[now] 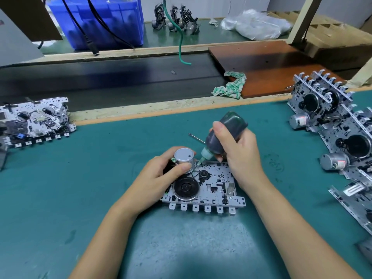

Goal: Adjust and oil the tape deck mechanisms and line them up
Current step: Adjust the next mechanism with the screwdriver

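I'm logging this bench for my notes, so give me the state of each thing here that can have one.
Dark green plastic oil bottle: tipped nozzle-down, gripped by right hand.
Silver metal tape deck mechanism: flat on green mat, being oiled.
Silver cylindrical motor: upright, held by left hand.
Mechanisms at right: lined up, leaning.
Green patterned rag: crumpled.

Green mat [100,178] open on my left between centre mechanism [203,188] and finished mechanism [34,121] at left edge. Near mat below forearms also free. Right side tight: row of upright mechanisms [338,137] lines edge. Thin metal rod [194,137] lies just behind oil bottle [223,135]. Rag [229,87] and brown board [267,67] block far right; conveyor belt [120,81] beyond mat bare.
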The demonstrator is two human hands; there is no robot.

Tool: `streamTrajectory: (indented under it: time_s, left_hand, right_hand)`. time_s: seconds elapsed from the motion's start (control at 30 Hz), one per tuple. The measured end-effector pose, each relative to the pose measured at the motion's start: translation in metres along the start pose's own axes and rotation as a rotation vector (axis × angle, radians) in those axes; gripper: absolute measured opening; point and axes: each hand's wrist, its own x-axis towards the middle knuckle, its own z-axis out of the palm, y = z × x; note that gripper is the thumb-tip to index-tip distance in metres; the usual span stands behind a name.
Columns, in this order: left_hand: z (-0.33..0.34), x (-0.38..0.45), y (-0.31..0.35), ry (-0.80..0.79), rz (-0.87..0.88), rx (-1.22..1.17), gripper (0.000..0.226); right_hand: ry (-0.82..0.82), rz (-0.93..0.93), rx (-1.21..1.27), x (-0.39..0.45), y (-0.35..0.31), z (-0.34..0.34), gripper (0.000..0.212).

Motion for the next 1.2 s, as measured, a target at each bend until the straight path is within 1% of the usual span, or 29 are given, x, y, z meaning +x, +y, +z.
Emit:
streamTrajectory:
  time_s: [0.1, 0.17, 0.2, 0.23, 0.3, 0.37, 0.43, 0.53, 0.6, 0.67, 0.83, 1.03, 1.2]
  left_hand:
    - [0.001, 0.000, -0.001, 0.186, 0.051, 0.034, 0.024]
    - [0.001, 0.001, -0.002, 0.303, 0.085, 0.080, 0.023]
    - [0.001, 0.002, -0.001, 0.334, 0.094, 0.113, 0.023]
    - [0.001, 0.002, -0.002, 0.344, 0.095, 0.138, 0.025]
    - [0.001, 0.003, -0.003, 0.331, 0.087, 0.149, 0.027]
    - [0.001, 0.003, -0.003, 0.326, 0.089, 0.155, 0.030]
    - [0.001, 0.003, -0.003, 0.327, 0.095, 0.169, 0.030]
    - [0.001, 0.004, -0.002, 0.325, 0.095, 0.168, 0.032]
    - [0.001, 0.004, -0.002, 0.327, 0.091, 0.143, 0.028]
    - [0.001, 0.004, -0.002, 0.325, 0.093, 0.139, 0.028]
    - [0.001, 0.003, 0.001, 0.304, 0.100, 0.122, 0.034]
    - [0.001, 0.003, 0.003, 0.305, 0.091, 0.115, 0.032]
    - [0.001, 0.003, 0.002, 0.310, 0.092, 0.115, 0.032]
  right_hand:
    - [0.147, -0.014, 0.038, 0.001, -0.008, -0.006, 0.039]
    - [0.223, 0.006, 0.227, 0.002, -0.016, -0.010, 0.044]
    - [0.239, 0.015, 0.338, 0.002, -0.019, -0.011, 0.043]
    - [0.246, 0.019, 0.408, 0.001, -0.021, -0.010, 0.037]
    - [0.216, 0.018, 0.392, -0.006, -0.022, -0.004, 0.028]
    - [0.137, 0.013, 0.293, -0.014, -0.018, 0.006, 0.029]
    - [0.049, -0.037, 0.199, -0.022, -0.013, 0.015, 0.029]
    - [-0.052, -0.101, 0.146, -0.027, -0.006, 0.022, 0.030]
    - [-0.066, -0.092, 0.152, -0.025, -0.002, 0.021, 0.032]
    - [-0.073, -0.086, 0.156, -0.023, 0.000, 0.019, 0.032]
    - [-0.135, -0.144, 0.068, -0.025, 0.003, 0.021, 0.022]
    - [-0.132, -0.159, 0.060, -0.025, 0.003, 0.021, 0.021]
    - [-0.127, -0.153, 0.054, -0.025, 0.003, 0.022, 0.023]
